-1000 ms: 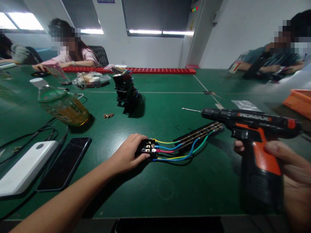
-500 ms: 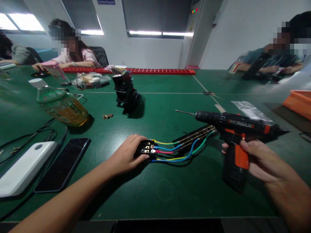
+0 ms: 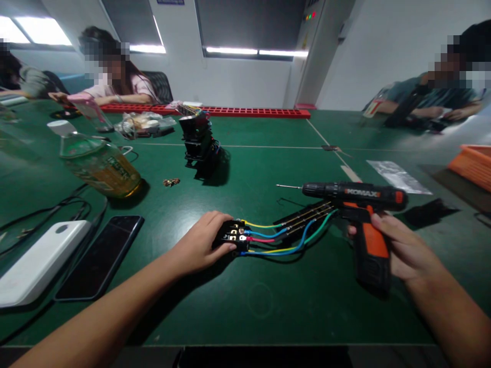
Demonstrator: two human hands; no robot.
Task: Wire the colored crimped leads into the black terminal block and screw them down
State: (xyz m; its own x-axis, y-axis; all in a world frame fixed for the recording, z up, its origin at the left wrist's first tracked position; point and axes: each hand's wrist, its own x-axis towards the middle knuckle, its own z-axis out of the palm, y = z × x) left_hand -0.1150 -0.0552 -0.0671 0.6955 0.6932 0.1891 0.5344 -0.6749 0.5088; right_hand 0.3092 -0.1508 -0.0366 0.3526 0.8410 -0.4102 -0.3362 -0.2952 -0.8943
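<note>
My left hand (image 3: 205, 236) grips a black terminal block (image 3: 232, 236) on the green table, thumb on the near side and fingers over the far side. Yellow, blue, red and green wires (image 3: 299, 240) run from the block to a long black strip with metal rails (image 3: 307, 221). My right hand (image 3: 402, 245) is wrapped around the handle of a black and orange cordless drill (image 3: 370, 225). Its long thin bit points left, above the table and beyond the wires, apart from the block.
A stack of black parts (image 3: 197, 145) stands farther back, near a small pile of screws (image 3: 171, 182). On the left are a tilted drink bottle (image 3: 102, 166), a phone (image 3: 102, 258), a white power bank (image 3: 44, 263) and cables. An orange basket (image 3: 473, 163) is at right. People sit across the table.
The drill in my right hand has shifted slightly left, and its body has turned more level. A black piece behind it now shows on the table. My left hand keeps its hold.
</note>
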